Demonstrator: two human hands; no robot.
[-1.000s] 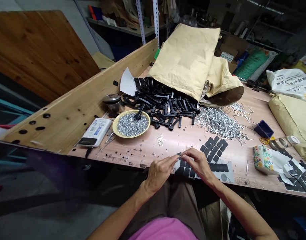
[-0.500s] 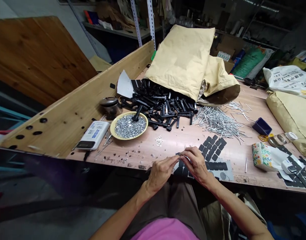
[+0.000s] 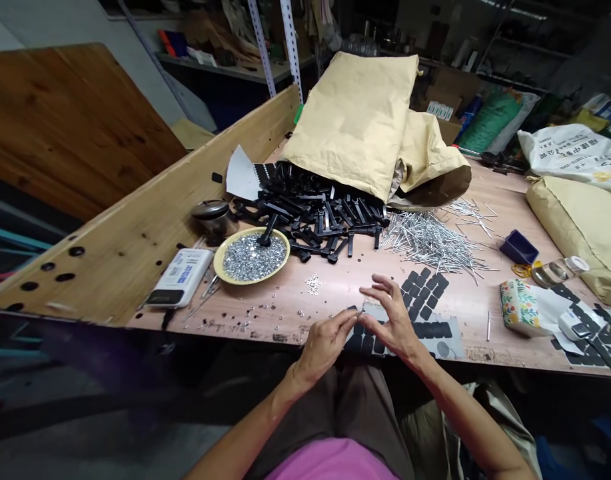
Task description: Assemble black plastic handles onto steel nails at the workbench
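Note:
At the table's front edge my left hand (image 3: 325, 341) is closed, thumb and forefinger pinched together; whatever lies between them is too small to make out. My right hand (image 3: 398, 328) is beside it with fingers spread, its thumb tip close to the left fingertips. Beneath the hands lies a grey backing sheet (image 3: 454, 341) with black pads on it, and more black rounded pads (image 3: 425, 293) lie in rows just beyond the right hand. A small heap of tiny rings (image 3: 313, 285) sits ahead of the left hand.
A yellow bowl (image 3: 219, 272) of small shiny metal pieces stands left, near a white digital device (image 3: 181, 277). Black plastic parts (image 3: 330, 217) spill from a paper sack (image 3: 355, 120). Metal rods (image 3: 435, 240) are piled right of them, with a blue tray (image 3: 519, 247) farther right.
My right hand's fingers have lifted and spread away from the left fingertips, where both hands were pinched together. My left hand keeps its pinch. The view has shifted slightly.

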